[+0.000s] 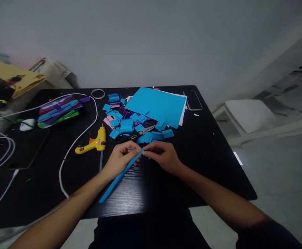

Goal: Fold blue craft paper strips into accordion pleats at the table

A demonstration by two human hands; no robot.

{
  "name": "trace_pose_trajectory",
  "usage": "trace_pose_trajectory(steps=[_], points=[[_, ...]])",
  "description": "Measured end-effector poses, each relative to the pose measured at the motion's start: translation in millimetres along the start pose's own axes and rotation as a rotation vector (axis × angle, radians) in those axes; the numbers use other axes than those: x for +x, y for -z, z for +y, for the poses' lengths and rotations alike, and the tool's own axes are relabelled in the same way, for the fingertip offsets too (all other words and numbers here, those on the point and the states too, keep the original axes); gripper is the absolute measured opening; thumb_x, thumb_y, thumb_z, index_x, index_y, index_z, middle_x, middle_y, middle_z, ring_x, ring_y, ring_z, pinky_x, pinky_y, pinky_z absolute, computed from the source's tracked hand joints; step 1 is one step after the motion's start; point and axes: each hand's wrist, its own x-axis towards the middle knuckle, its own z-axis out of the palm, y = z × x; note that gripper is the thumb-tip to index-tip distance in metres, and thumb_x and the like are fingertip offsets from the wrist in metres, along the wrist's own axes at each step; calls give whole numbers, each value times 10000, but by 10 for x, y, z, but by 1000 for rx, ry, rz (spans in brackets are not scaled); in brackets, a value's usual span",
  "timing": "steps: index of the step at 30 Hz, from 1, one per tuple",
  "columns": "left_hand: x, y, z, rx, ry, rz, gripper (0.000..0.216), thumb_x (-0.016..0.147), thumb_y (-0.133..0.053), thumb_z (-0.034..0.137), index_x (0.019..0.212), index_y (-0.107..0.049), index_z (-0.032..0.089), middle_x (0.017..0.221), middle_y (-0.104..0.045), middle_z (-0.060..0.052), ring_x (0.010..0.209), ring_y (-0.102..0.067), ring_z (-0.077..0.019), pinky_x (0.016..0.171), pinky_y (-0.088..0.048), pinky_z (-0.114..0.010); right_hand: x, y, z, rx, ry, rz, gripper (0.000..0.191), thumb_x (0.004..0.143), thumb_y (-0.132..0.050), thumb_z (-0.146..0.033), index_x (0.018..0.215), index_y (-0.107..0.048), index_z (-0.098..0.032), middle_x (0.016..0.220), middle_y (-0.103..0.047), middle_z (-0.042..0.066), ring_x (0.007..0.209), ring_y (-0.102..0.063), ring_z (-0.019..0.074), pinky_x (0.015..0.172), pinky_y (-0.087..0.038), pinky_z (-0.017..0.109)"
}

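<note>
Head view: lower end of one blue paper strip (114,184) just inside the front edge of the black table (208,166), slanting from there up and away to both hands. Upper end pinched between thumb and fingers of the left hand (122,157), with remaining fingers curled. Tip of the same end also pinched by the right hand (165,157), thumb and fingertips drawn together, just beside the left fingertips. To the right of the right hand, a broad stretch of bare tabletop as far as the right edge.

Beyond the left hand: one yellow glue gun (100,141), lying on its side. Near it, one dark phone (30,150) farther left. Ahead of the hands: one pair of scissors (148,129), among many small blue paper pieces (126,126), overlapped, exact count not possible. Farther off: one bundle of coloured paper (59,110) at left; one large blue sheet (156,105), over white paper (184,110). Near the back edge: one ring (98,98). Beyond the right edge: one white stool (248,112). Behind everything: a grey wall (151,41).
</note>
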Motion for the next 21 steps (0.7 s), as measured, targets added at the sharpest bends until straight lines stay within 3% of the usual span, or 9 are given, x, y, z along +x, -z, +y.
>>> trace_pose_trajectory(steps=[21], points=[[14,14,17,30,10,-19,256,854,-762,386,816,-712,137,626,-674,-2,550,-608,-101,568,-485,-204,1,25,27,-95,101,-3,102,808,-838,-332,862,-825,-248,833,-783,28,733,-710,180,693,-564,315]])
